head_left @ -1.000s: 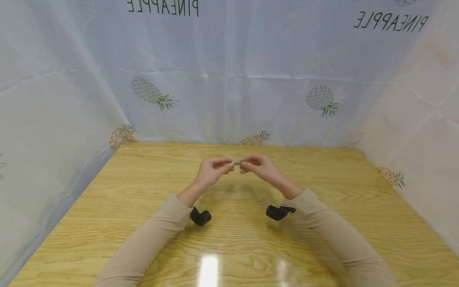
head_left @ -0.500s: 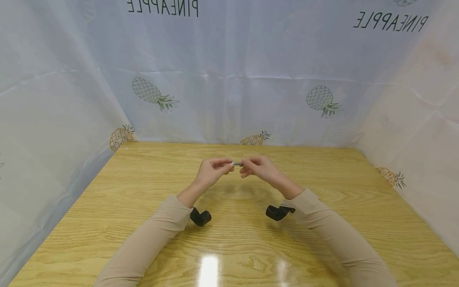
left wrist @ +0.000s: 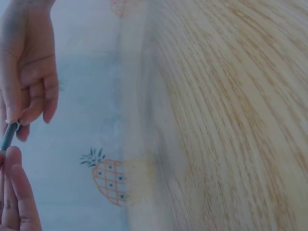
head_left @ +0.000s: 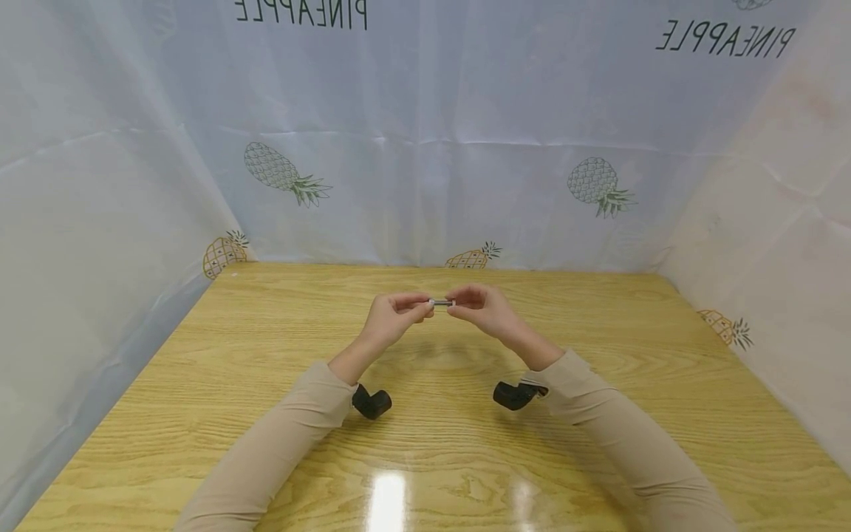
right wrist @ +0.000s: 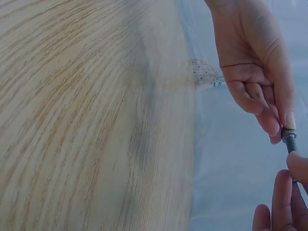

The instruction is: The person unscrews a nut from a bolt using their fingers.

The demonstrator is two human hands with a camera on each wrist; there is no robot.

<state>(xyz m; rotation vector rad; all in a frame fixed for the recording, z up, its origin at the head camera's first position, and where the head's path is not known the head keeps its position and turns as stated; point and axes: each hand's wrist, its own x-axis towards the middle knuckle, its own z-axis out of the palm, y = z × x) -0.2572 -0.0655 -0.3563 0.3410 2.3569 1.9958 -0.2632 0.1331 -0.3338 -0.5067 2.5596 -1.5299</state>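
A short threaded metal bolt (head_left: 442,303) is held level above the table, between both hands. My left hand (head_left: 394,319) pinches its left end between thumb and fingers. In the right wrist view that left hand (right wrist: 255,62) has its thumb against the wider end of the bolt (right wrist: 290,139). My right hand (head_left: 487,310) has thumb and forefinger at the other end, where a small wider piece shows between them. In the left wrist view the right hand (left wrist: 31,67) touches that end of the bolt (left wrist: 8,137). Whether the piece is head or nut cannot be told.
A wood-grain table (head_left: 425,428) lies under both forearms. White curtains (head_left: 425,199) with pineapple prints stand behind it and at its sides. A black curved device (head_left: 372,403) sits at the left wrist, another black device (head_left: 515,394) at the right.
The left hand stays in place. My right hand's fingers shift on the bolt's right end, drawing slightly apart, and more of that end shows now.
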